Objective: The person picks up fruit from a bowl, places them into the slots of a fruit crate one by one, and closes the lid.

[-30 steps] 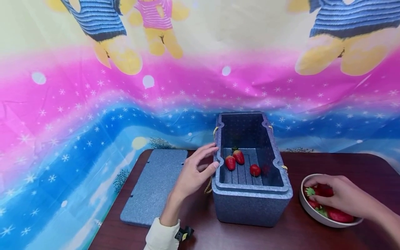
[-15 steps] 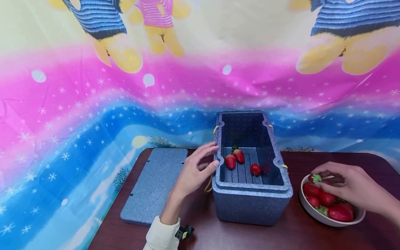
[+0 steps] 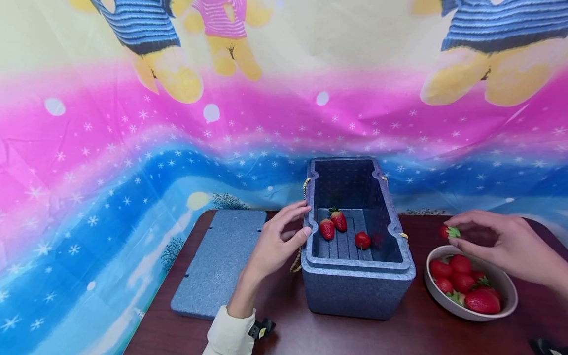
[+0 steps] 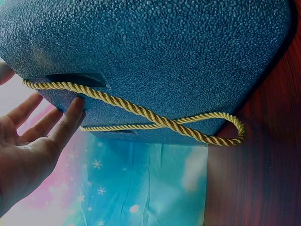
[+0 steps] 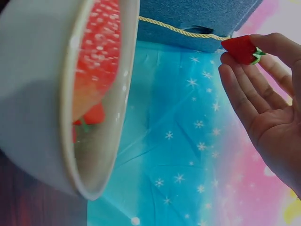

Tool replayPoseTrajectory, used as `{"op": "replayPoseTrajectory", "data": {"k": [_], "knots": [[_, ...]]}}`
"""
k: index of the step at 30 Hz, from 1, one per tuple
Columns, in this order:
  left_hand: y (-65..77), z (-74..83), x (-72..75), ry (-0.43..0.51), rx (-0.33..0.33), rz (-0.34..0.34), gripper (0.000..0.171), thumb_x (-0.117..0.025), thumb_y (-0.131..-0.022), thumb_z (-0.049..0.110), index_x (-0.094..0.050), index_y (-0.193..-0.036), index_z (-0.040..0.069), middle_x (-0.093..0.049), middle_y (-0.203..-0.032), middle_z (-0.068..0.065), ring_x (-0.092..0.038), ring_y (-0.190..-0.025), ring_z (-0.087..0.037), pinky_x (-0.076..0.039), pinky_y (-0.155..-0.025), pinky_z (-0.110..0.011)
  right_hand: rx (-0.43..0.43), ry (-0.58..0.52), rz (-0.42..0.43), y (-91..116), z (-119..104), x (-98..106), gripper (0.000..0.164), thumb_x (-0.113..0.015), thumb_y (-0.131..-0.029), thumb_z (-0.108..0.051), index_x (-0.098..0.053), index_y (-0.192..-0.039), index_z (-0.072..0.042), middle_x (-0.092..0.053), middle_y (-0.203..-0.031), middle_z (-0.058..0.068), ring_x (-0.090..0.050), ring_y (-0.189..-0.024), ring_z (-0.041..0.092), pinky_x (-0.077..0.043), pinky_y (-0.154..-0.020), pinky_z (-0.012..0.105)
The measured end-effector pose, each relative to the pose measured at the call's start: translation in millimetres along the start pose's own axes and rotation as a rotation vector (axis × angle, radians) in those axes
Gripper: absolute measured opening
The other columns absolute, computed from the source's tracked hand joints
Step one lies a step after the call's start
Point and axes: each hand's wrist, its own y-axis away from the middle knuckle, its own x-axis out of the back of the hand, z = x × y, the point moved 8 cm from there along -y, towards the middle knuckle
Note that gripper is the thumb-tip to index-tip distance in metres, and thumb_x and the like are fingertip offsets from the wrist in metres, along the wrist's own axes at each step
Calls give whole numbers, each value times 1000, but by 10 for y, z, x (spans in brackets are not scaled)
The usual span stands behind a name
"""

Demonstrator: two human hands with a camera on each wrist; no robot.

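A small strawberry (image 5: 241,50) with green leaves is pinched between the thumb and fingers of my right hand (image 3: 510,244), above the far rim of a pale bowl (image 3: 508,296). Several red strawberries (image 3: 482,301) fill that bowl. My left hand (image 3: 275,244) rests with extended fingers against the left side of a dark grey foam box (image 3: 355,293); in the left wrist view its fingertips touch the wall near a gold rope (image 4: 141,112). On the box floor lie two strawberries (image 3: 339,221) at the left and one round red fruit (image 3: 362,240) toward the right.
The flat grey lid (image 3: 217,266) lies on the dark wooden table (image 3: 284,330) left of the box. A printed cloth backdrop (image 3: 266,118) hangs right behind the table. The bowl stands to the right of the box.
My right hand has come up out of the bowl with a strawberry, rising toward the bowl's far side. My left hand has stayed against the box.
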Motion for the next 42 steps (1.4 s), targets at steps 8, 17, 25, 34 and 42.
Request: {"op": "replayPoseTrajectory", "data": {"k": [8, 17, 25, 34, 42], "knots": [[1, -5, -11, -18, 8, -7, 45, -70, -105, 29, -64, -150, 26, -50, -164, 7, -60, -143, -20, -59, -108, -49, -82, -140, -9, -131, 34, 38, 57, -92, -75, 7, -78, -122, -22, -72, -107, -24, -67, -94, -17, -52, -74, 1], [-2, -1, -4, -3, 4, -5, 45, -70, -105, 27, -64, -150, 23, -51, -164, 6, -59, -143, -21, -59, -108, -52, -109, -257, 43, -376, 43, 137, 50, -87, -80, 11, -78, -122, -12, -70, -112, -27, -67, -95, -18, -52, -75, 1], [2, 2, -5, -6, 13, -9, 46, -70, -105, 26, -64, -150, 24, -50, -164, 6, -60, -142, -18, -59, -108, -48, -135, -313, -5, -617, -30, 111, 45, -84, -86, 7, -76, -126, -13, -71, -114, -22, -71, -94, -12, -55, -73, 6], [10, 5, -6, -6, -3, -3, 45, -70, -105, 25, -64, -149, 23, -50, -164, 5, -59, -144, -21, -59, -107, -49, -93, -345, -37, -826, -150, 99, 44, -84, -88, 5, -76, -126, -16, -75, -109, -15, -75, -90, -4, -60, -69, 14], [9, 26, -2, -8, -19, 2, 45, -70, -105, 25, -64, -150, 23, -50, -165, 3, -60, -143, -22, -60, -106, -46, -36, -338, -55, -1033, -331, 96, 41, -84, -89, 3, -77, -125, -17, -77, -107, -13, -75, -93, -4, -59, -76, 12]]}}
